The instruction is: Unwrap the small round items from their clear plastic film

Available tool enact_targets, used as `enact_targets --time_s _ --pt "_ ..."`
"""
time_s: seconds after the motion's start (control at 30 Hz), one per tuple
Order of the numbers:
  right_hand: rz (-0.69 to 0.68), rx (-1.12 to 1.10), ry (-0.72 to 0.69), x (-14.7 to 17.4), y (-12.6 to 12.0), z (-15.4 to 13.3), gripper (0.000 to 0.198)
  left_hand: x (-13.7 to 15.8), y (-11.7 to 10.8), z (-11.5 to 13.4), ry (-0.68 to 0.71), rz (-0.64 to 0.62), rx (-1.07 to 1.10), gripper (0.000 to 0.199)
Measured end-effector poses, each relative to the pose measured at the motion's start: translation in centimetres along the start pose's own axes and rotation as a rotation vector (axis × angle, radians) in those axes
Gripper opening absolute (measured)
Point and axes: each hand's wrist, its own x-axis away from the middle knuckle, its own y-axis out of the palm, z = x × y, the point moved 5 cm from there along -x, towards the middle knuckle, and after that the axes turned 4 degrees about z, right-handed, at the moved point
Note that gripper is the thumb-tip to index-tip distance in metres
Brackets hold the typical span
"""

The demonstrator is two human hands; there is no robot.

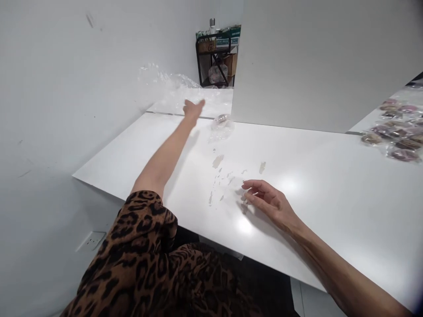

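My left hand (193, 109) is stretched out over the far edge of the white table (284, 149), its thumb and fingers apart and nothing seen in it. Beyond it lies a heap of clear plastic bags (180, 86). Just right of that hand, a clear plastic wrapper (222, 127) rests on the table, apart from my fingers. My right hand (267, 200) hovers low near the front of the table with fingers curved and apart, holding nothing that I can see. Grey worn marks (218, 161) show on the surface between the hands.
Several flat items in clear wrapping (401, 130) lie in a pile at the right. An upright white panel (313, 66) stands along the table's back edge. A black shelf rack (213, 50) holds boxes behind. A white wall (72, 79) borders the left side.
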Motion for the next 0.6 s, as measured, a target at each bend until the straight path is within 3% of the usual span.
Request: enact_targets --time_s 0.13,0.23,0.4,0.6 --pt "-0.026 0.028 -0.015 -0.1 0.3 0.3 0.038 3.5 8.1 -1.4 0.351 -0.176 -0.379 0.054" --pt "-0.035 0.038 -0.027 -0.2 0.5 0.5 0.035 3.6 11.0 -1.4 0.444 -0.179 -0.528 0.056" --pt "0.011 0.038 -0.037 -0.8 -0.2 0.5 0.037 2.4 11.2 -1.7 0.388 -0.147 -0.627 0.039" --pt "0.111 -0.036 -0.034 -1.7 -1.5 0.8 0.046 5.5 7.5 -2.6 0.464 -0.155 -0.520 0.034"
